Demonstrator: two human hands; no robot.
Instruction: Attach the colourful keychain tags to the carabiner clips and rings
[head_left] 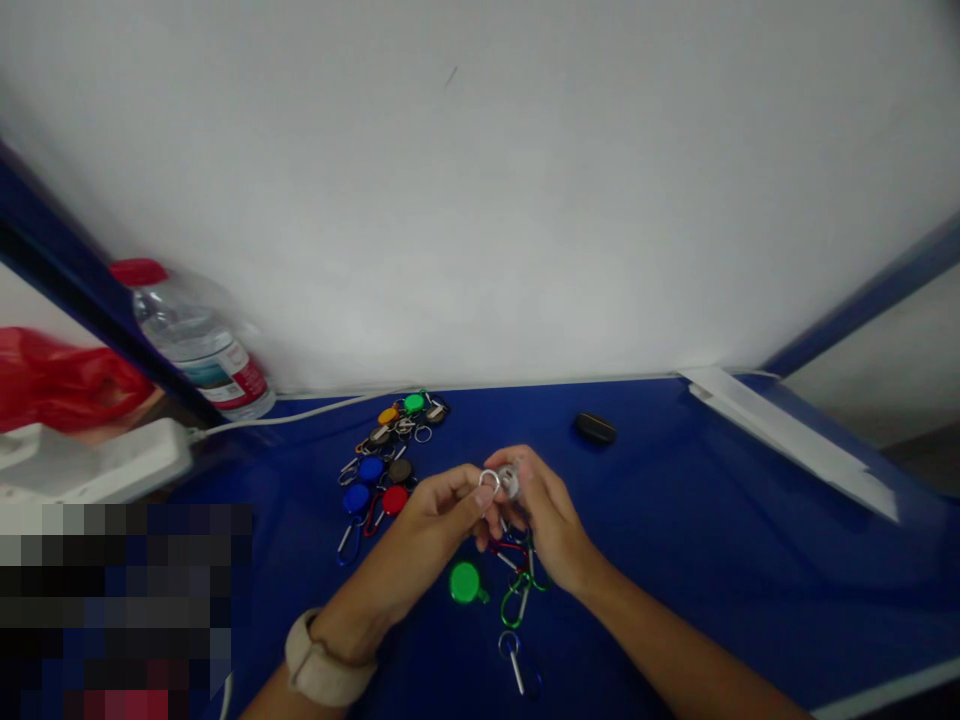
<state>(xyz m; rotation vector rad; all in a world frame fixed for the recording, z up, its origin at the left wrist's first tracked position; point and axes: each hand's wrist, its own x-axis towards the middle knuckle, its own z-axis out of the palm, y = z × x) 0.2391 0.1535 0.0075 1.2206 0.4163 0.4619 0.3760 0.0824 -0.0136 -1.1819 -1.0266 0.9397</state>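
Left hand (427, 510) pinches metal key ring (489, 481); right hand (544, 510) grips silver disc (509, 482) beside it. Coloured carabiner keychains (375, 470) lie around on blue desk (675, 480).

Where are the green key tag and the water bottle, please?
green key tag (464, 582), head view, on its round face
water bottle (192, 338), head view, on its clear body

Key tags (371, 468) on desk (675, 470), bottle (195, 345) behind left, power strip (97, 460) left.
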